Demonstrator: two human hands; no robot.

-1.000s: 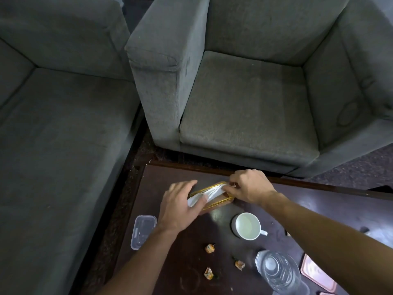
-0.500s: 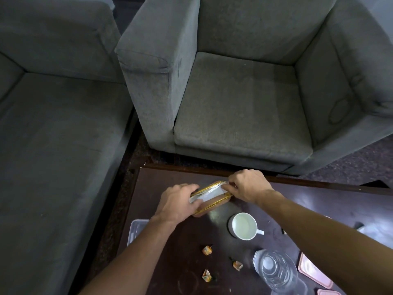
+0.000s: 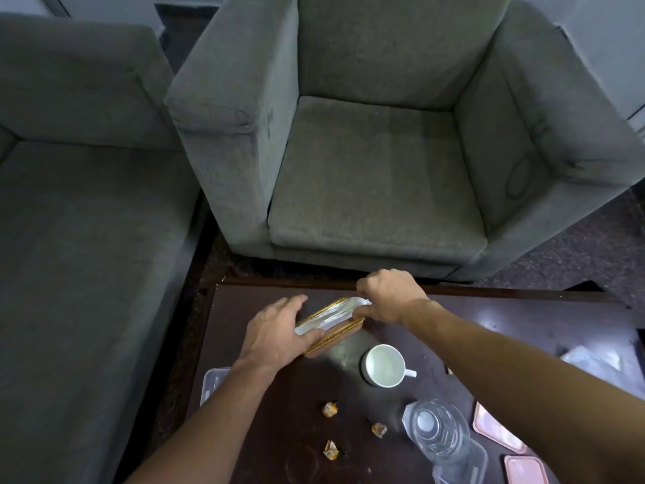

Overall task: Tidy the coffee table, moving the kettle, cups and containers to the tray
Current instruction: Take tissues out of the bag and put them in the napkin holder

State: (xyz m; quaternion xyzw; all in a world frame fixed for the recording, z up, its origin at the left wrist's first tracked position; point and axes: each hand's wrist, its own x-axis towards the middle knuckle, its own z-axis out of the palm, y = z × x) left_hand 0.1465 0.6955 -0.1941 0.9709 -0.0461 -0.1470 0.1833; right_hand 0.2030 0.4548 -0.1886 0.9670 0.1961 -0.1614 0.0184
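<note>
Two hands work a box (image 3: 335,335) on the table (image 3: 279,431); left hand (image 3: 279,330) grips its end; right hand (image 3: 391,295) pinches the tissue (image 3: 335,314); cup (image 3: 384,365) nearby.

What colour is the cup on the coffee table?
The cup is white, seen clearly in the head view.

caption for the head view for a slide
Left hand and right hand hold a gold-trimmed tissue box beside a white cup.

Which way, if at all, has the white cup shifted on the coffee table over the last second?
No. The cup stands where it was, between the box and the wrappers, handle pointing right; only the camera shifted.
</note>
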